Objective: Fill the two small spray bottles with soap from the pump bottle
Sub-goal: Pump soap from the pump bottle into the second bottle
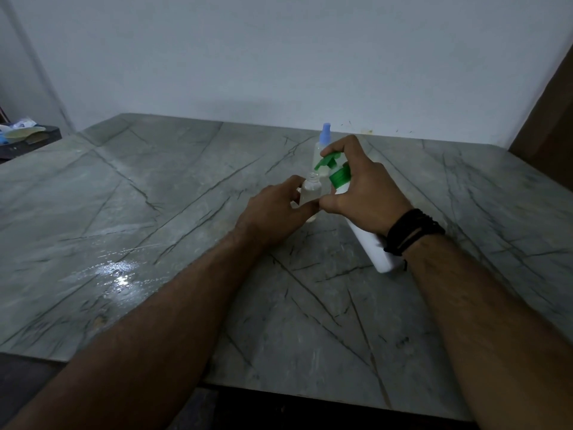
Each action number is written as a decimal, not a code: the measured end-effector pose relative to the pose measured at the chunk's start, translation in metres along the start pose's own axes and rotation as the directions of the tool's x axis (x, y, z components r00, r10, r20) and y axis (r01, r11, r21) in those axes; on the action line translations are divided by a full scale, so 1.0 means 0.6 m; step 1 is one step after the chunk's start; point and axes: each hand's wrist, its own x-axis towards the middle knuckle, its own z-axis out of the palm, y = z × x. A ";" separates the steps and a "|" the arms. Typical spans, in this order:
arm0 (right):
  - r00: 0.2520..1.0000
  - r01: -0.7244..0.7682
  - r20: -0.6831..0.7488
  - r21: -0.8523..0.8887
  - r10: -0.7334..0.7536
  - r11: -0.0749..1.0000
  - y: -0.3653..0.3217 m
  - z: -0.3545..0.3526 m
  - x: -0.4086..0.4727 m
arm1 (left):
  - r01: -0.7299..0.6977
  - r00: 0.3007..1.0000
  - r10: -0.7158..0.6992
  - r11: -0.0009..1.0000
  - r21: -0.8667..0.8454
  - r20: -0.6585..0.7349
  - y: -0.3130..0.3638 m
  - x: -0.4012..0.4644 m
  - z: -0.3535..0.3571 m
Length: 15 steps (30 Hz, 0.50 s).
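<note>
My left hand [276,212] grips a small clear spray bottle [311,191] with its cap off and its neck open at the top. My right hand [362,190] holds the white pump bottle [372,246], tilted toward the left, with a finger over the green pump head [328,159]. The green nozzle sits just above and to the right of the small bottle's open neck. A second small spray bottle [322,150] with a light blue spray top stands upright behind them, partly hidden by my right hand.
Everything rests over a grey-green marble table [155,212] against a white wall. A wet shiny patch [119,274] lies at the left front. A dark stand with clutter [24,138] sits past the table's far left corner.
</note>
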 end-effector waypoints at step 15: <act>1.000 0.019 -0.007 0.003 -0.019 1.000 0.005 0.002 0.000 | -0.007 1.000 0.007 1.000 0.008 0.014 0.000 0.002 -0.001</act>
